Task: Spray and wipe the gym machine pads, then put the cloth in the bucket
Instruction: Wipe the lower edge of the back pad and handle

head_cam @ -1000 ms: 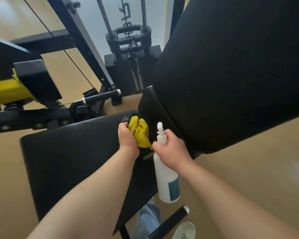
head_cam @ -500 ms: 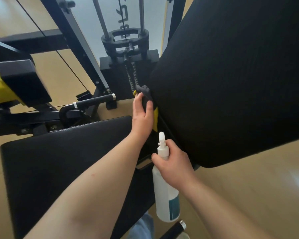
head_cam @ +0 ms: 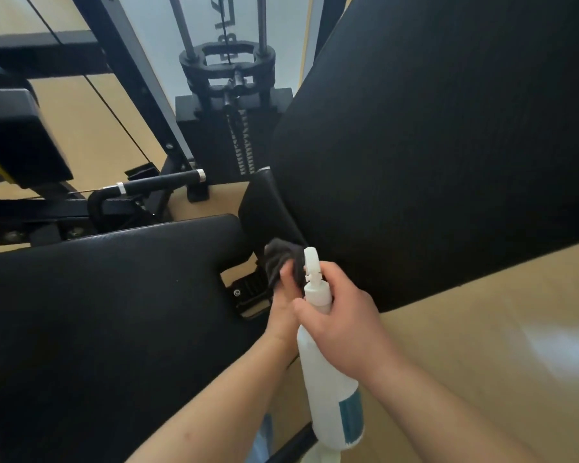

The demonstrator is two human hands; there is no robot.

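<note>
My left hand (head_cam: 283, 297) grips a bunched cloth (head_cam: 279, 259), whose dark grey side shows, at the low end of the narrow black pad (head_cam: 264, 208) where seat and backrest meet. Part of that hand is hidden behind the bottle. My right hand (head_cam: 345, 315) grips the neck of a white spray bottle (head_cam: 330, 389) with a teal label, nozzle up, just right of the cloth. The wide black seat pad (head_cam: 107, 312) lies to the left. The large black back pad (head_cam: 432, 145) rises to the right. No bucket is in view.
Behind the pads stand the weight stack (head_cam: 228, 128) and its guide rods. A black handle bar (head_cam: 161, 182) and the machine's frame lie at the left, with a yellow-and-black part (head_cam: 10, 142) at the far left. Tan floor (head_cam: 482, 345) spreads to the right.
My left hand has come back down from the narrow pad's upper end to its lower end with the cloth. The cloth's yellow side no longer shows. My right hand with the bottle has barely moved.
</note>
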